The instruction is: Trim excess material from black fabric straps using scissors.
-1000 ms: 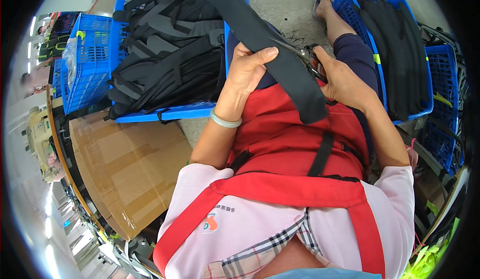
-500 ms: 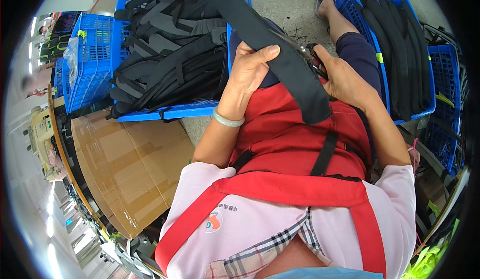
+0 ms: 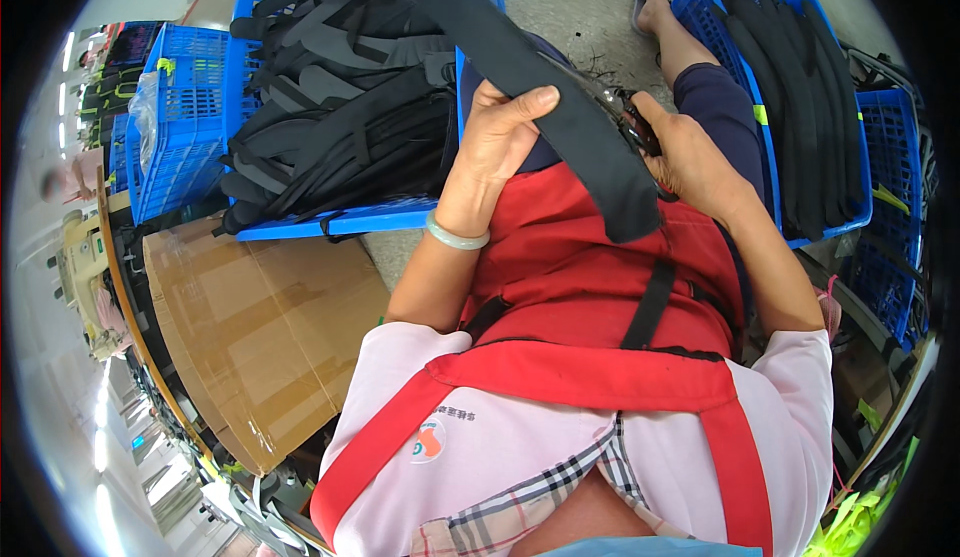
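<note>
A long black padded strap (image 3: 575, 122) with a rounded end slants across my lap, its far part over the crate at the left. My left hand (image 3: 498, 137) is closed on its left edge, thumb on top and fingers underneath. Against the strap's right edge, my right hand (image 3: 695, 162) grips dark-handled scissors (image 3: 636, 127). Their blades lie along that edge, and the tips are hard to make out. Under the strap's rounded end is the red apron (image 3: 560, 287) on my lap.
A blue crate (image 3: 340, 223) heaped with black and grey straps stands at the left, beside a taped cardboard sheet (image 3: 250, 337). Another blue crate (image 3: 850, 222) at the right holds long black padded strips (image 3: 790, 107). Dark scraps lie on the floor (image 3: 580, 17).
The scissors' handles have spread and show more beside the strap. My right hand has shifted slightly, and the strap's rounded end has risen a little. My left hand keeps its hold.
</note>
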The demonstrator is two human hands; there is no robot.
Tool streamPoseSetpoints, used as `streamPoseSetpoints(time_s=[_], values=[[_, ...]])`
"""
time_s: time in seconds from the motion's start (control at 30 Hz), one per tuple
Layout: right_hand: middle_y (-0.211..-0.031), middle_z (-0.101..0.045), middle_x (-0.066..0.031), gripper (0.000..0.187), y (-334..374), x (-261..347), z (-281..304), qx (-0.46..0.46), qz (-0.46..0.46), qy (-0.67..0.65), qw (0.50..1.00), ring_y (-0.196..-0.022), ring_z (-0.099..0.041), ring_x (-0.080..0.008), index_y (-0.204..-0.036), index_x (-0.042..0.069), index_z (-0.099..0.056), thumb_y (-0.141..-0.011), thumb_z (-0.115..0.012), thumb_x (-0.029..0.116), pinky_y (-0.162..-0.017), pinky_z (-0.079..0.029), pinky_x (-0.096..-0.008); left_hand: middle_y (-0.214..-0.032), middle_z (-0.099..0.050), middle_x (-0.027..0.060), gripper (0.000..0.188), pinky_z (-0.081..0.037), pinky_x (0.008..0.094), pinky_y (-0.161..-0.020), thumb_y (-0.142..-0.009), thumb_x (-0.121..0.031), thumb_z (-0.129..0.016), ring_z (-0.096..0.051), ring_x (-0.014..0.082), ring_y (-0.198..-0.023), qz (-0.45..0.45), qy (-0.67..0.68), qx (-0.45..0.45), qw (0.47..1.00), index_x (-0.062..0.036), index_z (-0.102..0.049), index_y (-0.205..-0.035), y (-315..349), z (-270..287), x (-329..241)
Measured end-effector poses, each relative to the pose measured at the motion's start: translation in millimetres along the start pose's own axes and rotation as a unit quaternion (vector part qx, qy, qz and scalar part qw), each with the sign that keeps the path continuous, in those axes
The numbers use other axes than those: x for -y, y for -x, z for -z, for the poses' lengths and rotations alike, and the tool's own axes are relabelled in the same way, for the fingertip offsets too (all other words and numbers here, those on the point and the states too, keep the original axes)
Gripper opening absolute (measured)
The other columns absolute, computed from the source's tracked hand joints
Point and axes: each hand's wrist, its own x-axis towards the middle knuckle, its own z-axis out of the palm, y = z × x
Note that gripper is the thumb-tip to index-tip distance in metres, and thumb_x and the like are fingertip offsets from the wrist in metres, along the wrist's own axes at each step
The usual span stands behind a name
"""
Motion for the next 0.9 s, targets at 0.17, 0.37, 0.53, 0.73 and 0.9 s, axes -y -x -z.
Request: streamPoseSetpoints(time_s=[0.17, 0.37, 0.53, 0.73, 0.9], values=[[-0.078, -0.052, -0.0286, 0.028, 0.1, 0.7, -1.1, -0.029, -0.009, -0.042, 0.999, -0.08, -0.05, -0.0494, -0.1, 0.0, -0.044, -0.081, -0.063, 0.005, -0.064, -0.044, -0.0424, -0.094, -0.07, 0.0067, 0.014, -0.052, 0.032, -0.086, -0.08, 0.004, -0.07, -0.066, 0.0174, -0.089, 0.003, -0.012, -0.005, 1.0, -0.0038, -0.07, -0.093, 1.3, -5.2, -0.5], [-0.08, -0.053, -0.0275, 0.027, 7.1, 0.5, -0.5, -0.014, -0.049, -0.062, 0.997, -0.079, -0.05, -0.0479, -0.103, 0.0, -0.046, -0.083, -0.063, 0.007, -0.065, -0.044, -0.041, -0.092, -0.069, 0.0078, 0.015, -0.053, 0.0333, -0.085, -0.08, 0.004, -0.07, -0.066, 0.0178, -0.087, 0.014, 0.081, -0.048, 0.995, -0.0028, -0.068, -0.093, -9.3, -9.4, -13.6], [-0.077, -0.054, -0.022, 0.025, 4.7, -12.3, 26.7, 0.024, 0.016, -0.031, 0.999, -0.071, -0.055, -0.0368, -0.104, -0.001, -0.047, -0.085, -0.061, 0.008, -0.064, -0.044, -0.0379, -0.09, -0.069, 0.0077, 0.015, -0.054, 0.032, -0.08, -0.079, 0.007, -0.07, -0.067, 0.0173, -0.082, 0.008, -0.023, -0.022, 0.999, -0.0031, -0.068, -0.09, -8.1, -1.9, -4.3], [-0.077, -0.052, -0.017, 0.032, 8.2, 0.2, 43.0, 0.066, 0.017, -0.06, 0.996, -0.067, -0.052, -0.0269, -0.105, -0.001, -0.048, -0.084, -0.064, 0.017, -0.063, -0.043, -0.0353, -0.09, -0.069, 0.0077, 0.016, -0.054, 0.0305, -0.078, -0.079, 0.008, -0.07, -0.067, 0.0171, -0.082, -0.014, -0.005, -0.053, 0.998, -0.0027, -0.068, -0.09, -7.8, -5.7, -0.4], [-0.074, -0.048, -0.0166, 0.064, 19.8, 1.4, 36.9, 0.077, -0.036, -0.055, 0.995, -0.067, -0.046, -0.0322, -0.107, -0.001, -0.049, -0.077, -0.073, 0.05, -0.063, -0.04, -0.0387, -0.09, -0.069, 0.0075, 0.016, -0.054, 0.0288, -0.078, -0.079, 0.008, -0.069, -0.066, 0.0164, -0.081, -0.035, -0.029, -0.054, 0.998, -0.0029, -0.068, -0.091, -6.3, -8.3, 1.0]])
